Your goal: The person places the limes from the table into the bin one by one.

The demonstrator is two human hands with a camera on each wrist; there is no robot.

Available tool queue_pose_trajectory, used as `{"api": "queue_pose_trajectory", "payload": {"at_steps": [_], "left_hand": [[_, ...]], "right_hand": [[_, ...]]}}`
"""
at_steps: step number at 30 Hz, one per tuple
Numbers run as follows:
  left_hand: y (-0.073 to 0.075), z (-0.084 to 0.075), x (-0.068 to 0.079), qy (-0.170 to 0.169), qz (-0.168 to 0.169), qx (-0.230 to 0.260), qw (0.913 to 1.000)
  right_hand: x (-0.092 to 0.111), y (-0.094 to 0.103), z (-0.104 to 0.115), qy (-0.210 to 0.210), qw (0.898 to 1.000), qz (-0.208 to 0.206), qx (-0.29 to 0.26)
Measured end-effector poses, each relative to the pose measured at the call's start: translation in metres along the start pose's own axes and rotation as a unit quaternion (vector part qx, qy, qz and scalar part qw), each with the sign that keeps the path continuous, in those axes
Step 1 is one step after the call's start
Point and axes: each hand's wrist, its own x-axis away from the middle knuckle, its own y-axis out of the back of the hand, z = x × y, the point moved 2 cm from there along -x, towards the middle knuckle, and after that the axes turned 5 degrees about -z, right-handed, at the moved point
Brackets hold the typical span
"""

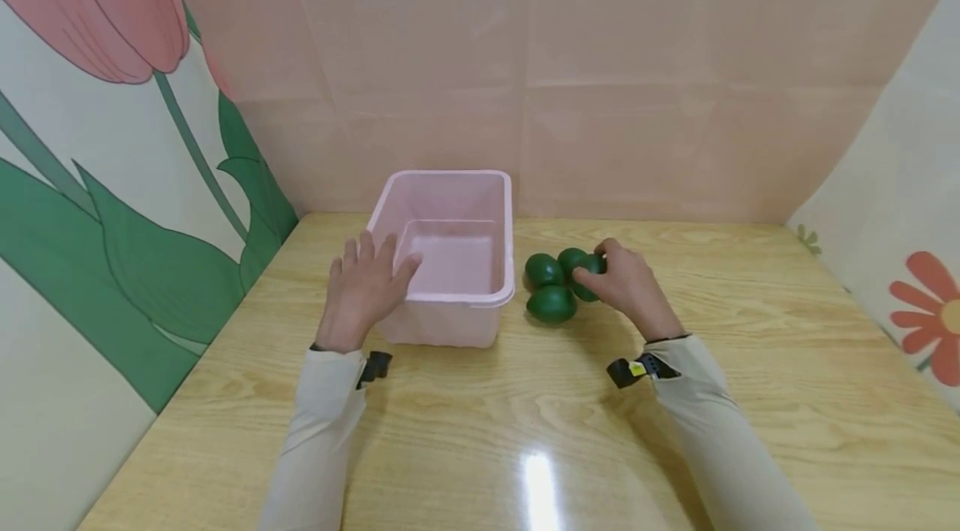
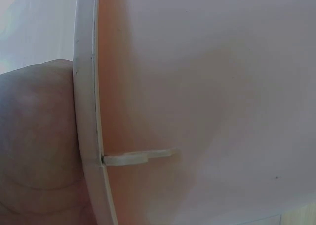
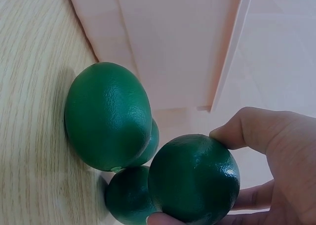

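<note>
A pale pink plastic bin [image 1: 480,294] stands on the wooden table. My left hand [image 1: 366,285] rests against its left rim with the fingers straight and the thumb over the front corner. The left wrist view shows only the rim [image 2: 86,111], the bin wall and a bit of my hand [image 2: 37,141]. Right of the bin lie three dark green fruits [image 1: 551,303]. My right hand [image 1: 609,274] pinches another green fruit [image 1: 591,266] at the group's right side. In the right wrist view that held fruit [image 3: 193,178] sits between thumb and fingers [image 3: 261,133], beside a bigger green fruit [image 3: 108,116].
The tabletop [image 1: 525,423] is light wood, boxed in by a pink back wall [image 1: 600,97] and flower-print side panels [image 1: 112,181]. The bin has nothing in it. Bare table lies in front of and to the right of the fruits.
</note>
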Motion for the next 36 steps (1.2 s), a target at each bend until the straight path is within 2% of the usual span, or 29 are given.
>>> {"api": "queue_pose_trajectory", "payload": {"at_steps": [19, 36], "left_hand": [[0.0004, 0.0008, 0.0006, -0.013, -0.013, 0.006, 0.9998], [0.0002, 0.0011, 0.0011, -0.014, -0.009, 0.0, 0.9999]], "right_hand": [[0.0005, 0.0, -0.0007, -0.001, 1.0, -0.004, 0.001], [0.0007, 0.0001, 0.0002, -0.005, 1.0, -0.005, -0.007]]}}
